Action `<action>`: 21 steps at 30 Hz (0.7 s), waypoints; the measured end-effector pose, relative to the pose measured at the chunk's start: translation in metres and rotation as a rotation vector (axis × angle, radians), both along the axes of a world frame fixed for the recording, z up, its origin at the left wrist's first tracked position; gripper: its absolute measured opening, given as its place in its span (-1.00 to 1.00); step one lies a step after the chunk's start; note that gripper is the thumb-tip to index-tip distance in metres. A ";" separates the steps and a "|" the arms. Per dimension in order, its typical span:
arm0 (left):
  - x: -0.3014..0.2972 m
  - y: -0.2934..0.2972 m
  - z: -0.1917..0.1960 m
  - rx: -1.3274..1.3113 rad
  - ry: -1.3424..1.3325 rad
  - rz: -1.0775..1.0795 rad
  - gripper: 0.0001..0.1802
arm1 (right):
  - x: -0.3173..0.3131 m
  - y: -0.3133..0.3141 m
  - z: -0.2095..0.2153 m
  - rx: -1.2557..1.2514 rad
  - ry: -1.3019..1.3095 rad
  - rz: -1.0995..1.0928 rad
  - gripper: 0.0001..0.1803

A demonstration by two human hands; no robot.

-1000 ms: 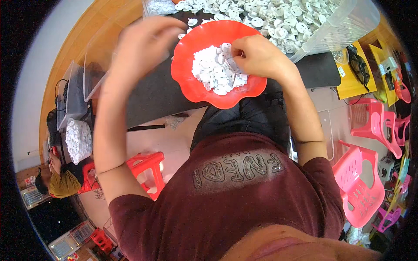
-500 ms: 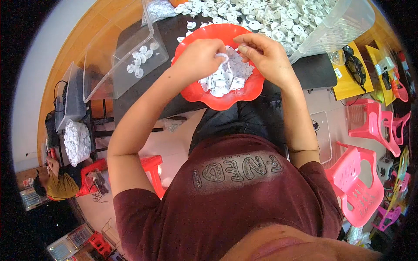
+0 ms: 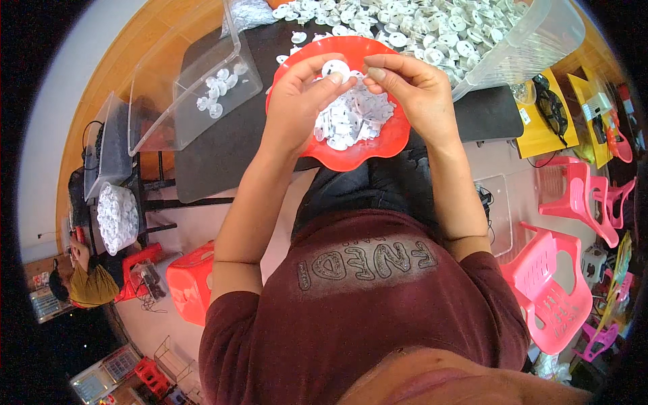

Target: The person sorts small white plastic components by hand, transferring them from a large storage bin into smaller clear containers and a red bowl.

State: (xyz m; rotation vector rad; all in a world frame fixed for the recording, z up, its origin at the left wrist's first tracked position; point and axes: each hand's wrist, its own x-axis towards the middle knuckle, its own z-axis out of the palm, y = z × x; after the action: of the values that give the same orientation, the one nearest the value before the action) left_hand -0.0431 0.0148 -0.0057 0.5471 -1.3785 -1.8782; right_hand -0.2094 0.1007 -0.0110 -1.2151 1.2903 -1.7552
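My left hand (image 3: 300, 98) is closed on a round white plastic disc part (image 3: 335, 69), pinched between thumb and fingers above the red bowl (image 3: 347, 159). Facing it, my right hand (image 3: 422, 94) has thumb and forefinger pinched together close to the disc; whatever they hold is too small to make out. Many small white plastic pieces (image 3: 347, 125) lie in the scalloped bowl, which sits at the table's near edge in front of my lap.
Beyond the bowl spreads a heap of white disc parts (image 3: 445, 34), beside a tilted clear bin (image 3: 523, 50). Another clear bin (image 3: 158, 135) on the left holds several discs (image 3: 214, 91). Pink chairs (image 3: 550, 287) stand at right, a red stool (image 3: 192, 283) at left. Another person (image 3: 91, 283) sits far left.
My left hand has turned over and shifted slightly left, so the white disc now shows between its thumb and fingers. The left elbow has come inward. My right hand stays almost in place, still pinched.
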 end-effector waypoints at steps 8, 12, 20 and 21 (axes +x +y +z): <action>-0.001 0.011 0.003 -0.007 -0.024 0.013 -0.72 | -0.001 0.004 0.006 -0.022 -0.075 0.038 -0.79; -0.007 0.018 0.008 0.044 -0.044 -0.063 -0.74 | 0.005 0.007 0.013 0.026 0.016 -0.026 -0.77; -0.014 0.022 0.004 -0.107 -0.115 0.024 -0.79 | 0.009 0.006 0.010 -0.070 0.163 -0.105 -0.80; -0.014 0.022 0.004 -0.128 -0.108 0.016 -0.79 | 0.005 0.005 0.010 -0.070 0.162 -0.106 -0.80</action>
State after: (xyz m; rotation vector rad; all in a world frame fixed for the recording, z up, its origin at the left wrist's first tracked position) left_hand -0.0568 0.0365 -0.0015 0.6009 -1.5480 -1.7548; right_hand -0.2042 0.1060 -0.0013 -1.3746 1.4193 -1.8209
